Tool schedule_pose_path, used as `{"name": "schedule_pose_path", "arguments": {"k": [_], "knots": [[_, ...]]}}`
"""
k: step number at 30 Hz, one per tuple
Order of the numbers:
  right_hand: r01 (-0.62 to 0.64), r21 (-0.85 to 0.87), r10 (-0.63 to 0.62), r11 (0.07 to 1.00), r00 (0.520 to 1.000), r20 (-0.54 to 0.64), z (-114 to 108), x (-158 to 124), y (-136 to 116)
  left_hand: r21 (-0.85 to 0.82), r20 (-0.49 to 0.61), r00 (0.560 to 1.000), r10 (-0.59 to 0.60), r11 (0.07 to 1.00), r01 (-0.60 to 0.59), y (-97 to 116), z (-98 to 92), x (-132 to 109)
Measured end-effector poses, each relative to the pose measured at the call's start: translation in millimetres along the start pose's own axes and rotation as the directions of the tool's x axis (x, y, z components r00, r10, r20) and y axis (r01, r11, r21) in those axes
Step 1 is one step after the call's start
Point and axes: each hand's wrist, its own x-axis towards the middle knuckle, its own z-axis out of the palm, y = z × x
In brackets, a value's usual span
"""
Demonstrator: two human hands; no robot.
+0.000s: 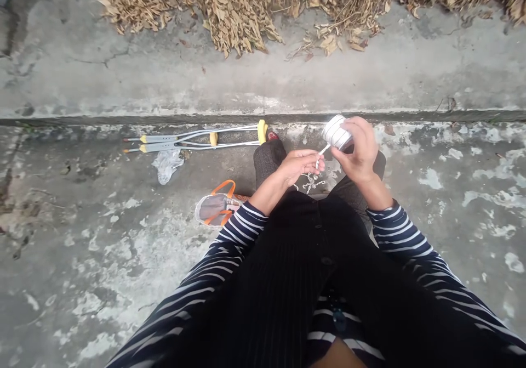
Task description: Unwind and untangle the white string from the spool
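My right hand grips a white roll wound with flat cord or elastic band, thin dark lines running round it. From the roll a short white strand stretches down to my left hand, whose fingers are pinched on it. Below my hands, a loose tangle of white cord hangs or lies between my knees; I cannot tell which. Both hands are held above my lap, close together but apart.
Left of my legs lies a crutch with yellow pads on the concrete floor. Near it are a crumpled clear plastic bag and a grey bag with orange handles. Ahead runs a concrete ledge with dry leaves.
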Motion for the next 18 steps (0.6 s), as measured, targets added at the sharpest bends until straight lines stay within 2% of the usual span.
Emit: {"name": "schedule_pose_path", "arguments": {"k": [2, 4, 8, 13, 18], "knots": [[-0.018, -0.013, 0.018, 1.000, 1.000, 0.007, 2.0, 0.2, 3.0, -0.006, 0.080, 0.996, -0.023, 1.000, 0.024, 0.8, -0.4, -4.3], [-0.026, -0.006, 0.026, 1.000, 1.000, 0.017, 3.9, 1.0, 6.5, -0.012, 0.111, 0.994, -0.014, 1.000, 0.016, 1.1, 1.9, -7.7], [-0.008, 0.034, 0.009, 0.999, 1.000, -0.006, 7.5, 1.7, 11.5, 0.017, 0.049, 0.998, 0.046, 0.999, -0.047, 1.4, 9.5, -13.5], [-0.004, 0.017, 0.004, 1.000, 0.999, 0.036, 7.9, -1.9, 12.8, 0.129, -0.023, 0.994, 0.111, 0.986, -0.107, 4.2, 11.0, -22.9], [-0.018, 0.024, 0.016, 1.000, 0.996, 0.090, 8.0, -5.8, 9.3, 0.122, -0.055, 0.996, 0.067, 0.991, -0.059, 8.9, 9.9, -26.5]]}}
